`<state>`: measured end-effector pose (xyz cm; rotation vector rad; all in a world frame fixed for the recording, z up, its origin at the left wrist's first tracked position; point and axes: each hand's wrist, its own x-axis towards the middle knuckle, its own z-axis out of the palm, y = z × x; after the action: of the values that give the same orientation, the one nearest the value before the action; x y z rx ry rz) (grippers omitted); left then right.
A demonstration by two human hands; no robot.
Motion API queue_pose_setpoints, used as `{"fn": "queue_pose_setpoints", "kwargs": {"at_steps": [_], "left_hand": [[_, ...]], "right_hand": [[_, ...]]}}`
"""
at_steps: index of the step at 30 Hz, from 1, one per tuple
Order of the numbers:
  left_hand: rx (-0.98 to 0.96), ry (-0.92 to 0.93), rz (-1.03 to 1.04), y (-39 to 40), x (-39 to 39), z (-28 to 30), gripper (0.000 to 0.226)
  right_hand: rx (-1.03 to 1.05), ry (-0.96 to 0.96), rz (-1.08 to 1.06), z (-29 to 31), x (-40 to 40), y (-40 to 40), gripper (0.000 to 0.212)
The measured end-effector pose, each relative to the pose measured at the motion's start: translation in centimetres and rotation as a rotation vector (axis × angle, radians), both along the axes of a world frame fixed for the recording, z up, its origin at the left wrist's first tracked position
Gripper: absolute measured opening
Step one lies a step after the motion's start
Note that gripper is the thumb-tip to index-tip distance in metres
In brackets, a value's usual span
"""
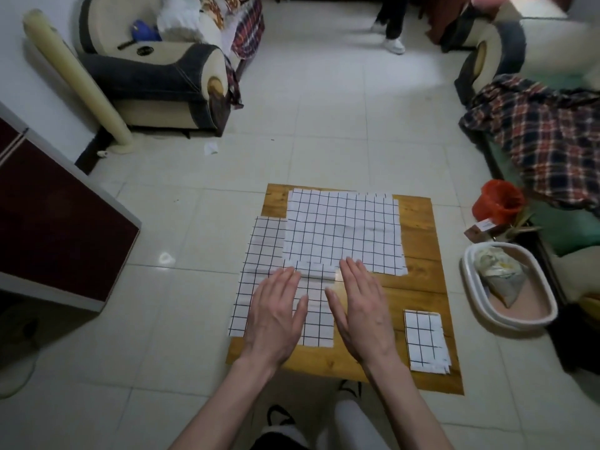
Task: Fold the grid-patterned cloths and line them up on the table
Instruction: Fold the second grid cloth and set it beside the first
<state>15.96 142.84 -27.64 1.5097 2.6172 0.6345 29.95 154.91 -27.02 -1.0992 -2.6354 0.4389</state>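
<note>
Both hands flat, fingers straight & together: left hand (276,315) on near cloth (259,254), right hand (363,306) beside it.

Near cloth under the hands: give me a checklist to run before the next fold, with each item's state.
1. Left hand flat on the near cloth: ok.
2. Right hand flat at its right edge: ok.
3. Near cloth wholly on the table: not ok, its left side overhangs.
4. Near cloth free of the large cloth: not ok, they overlap.
5. Folded cloth at the near right corner, out of the way: ok.
</note>
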Motion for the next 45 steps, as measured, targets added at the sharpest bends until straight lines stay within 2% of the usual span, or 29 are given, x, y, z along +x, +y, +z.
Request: {"fn": "queue_pose_setpoints", "kwargs": {"at_steps": [8,19,28,36,40,45], "left_hand": [[-0.069,-0.025,-0.002,2.4,-2.7,-2.7,0.054],[-0.136,-0.026,0.057,3.7,-8.2,-8.3,0.052],[-0.223,-0.035,-0.02,5.2,-14.1,-18.1,0.052],[-0.218,-0.07,-0.054,5.9,-16.7,-27.4,0.045],[-0.193,-0.037,-0.116,6.6,-17.5,-30.7,0.038],[-0.151,-0.016,-0.168,7.3,-18.8,-32.8,0.036]], "right_hand": [[-0.04,-0.035,0.037,-2.3,-2.3,2.3,0.063],[-0.081,-0.113,0.099,-9.5,-6.7,4.9,0.064],[-0.106,-0.156,0.086,-17.3,-10.8,7.0,0.061],[-0.115,-0.187,0.099,-26.8,-12.3,8.0,0.057],[-0.135,-0.202,0.136,-30.0,-12.5,8.2,0.055],[-0.06,-0.194,0.151,-32.5,-13.0,8.9,0.051]]}}
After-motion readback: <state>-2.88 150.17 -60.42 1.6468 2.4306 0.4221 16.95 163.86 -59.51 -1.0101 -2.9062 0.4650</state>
